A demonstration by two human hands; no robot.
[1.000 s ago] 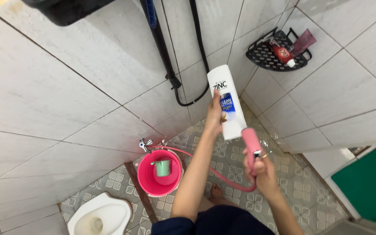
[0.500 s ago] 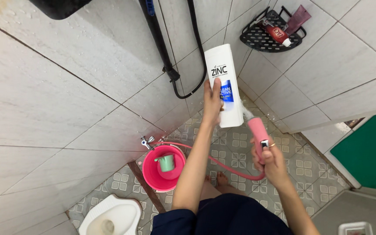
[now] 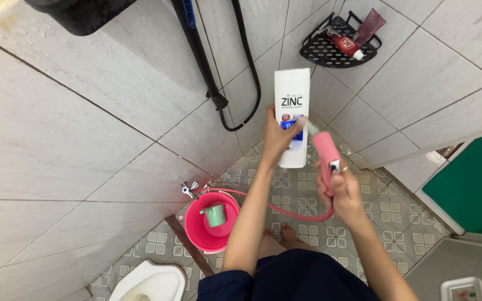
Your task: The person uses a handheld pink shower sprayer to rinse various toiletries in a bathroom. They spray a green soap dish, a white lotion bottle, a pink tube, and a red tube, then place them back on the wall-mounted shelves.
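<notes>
My left hand (image 3: 279, 136) grips a tall white bottle (image 3: 292, 95) with a blue label, held upright in front of the tiled wall corner. My right hand (image 3: 338, 192) holds a pink hand sprayer (image 3: 326, 151) just right of the bottle, its nozzle aimed at the bottle's side, with a little water showing at the tip. A pink hose (image 3: 285, 213) runs from the sprayer down to a metal tap (image 3: 188, 188) on the wall.
A pink bucket (image 3: 196, 226) with a green scoop (image 3: 215, 214) stands under the tap. A white squat toilet (image 3: 149, 283) lies at bottom left. A black corner rack (image 3: 322, 51) holds tubes. A black shower hose (image 3: 241, 72) hangs on the wall. A green mat (image 3: 470, 187) lies right.
The bottle has turned in my left hand, my fingers now covering more of the label. The sprayer has come closer to the bottle's side. The view has shifted slightly.
</notes>
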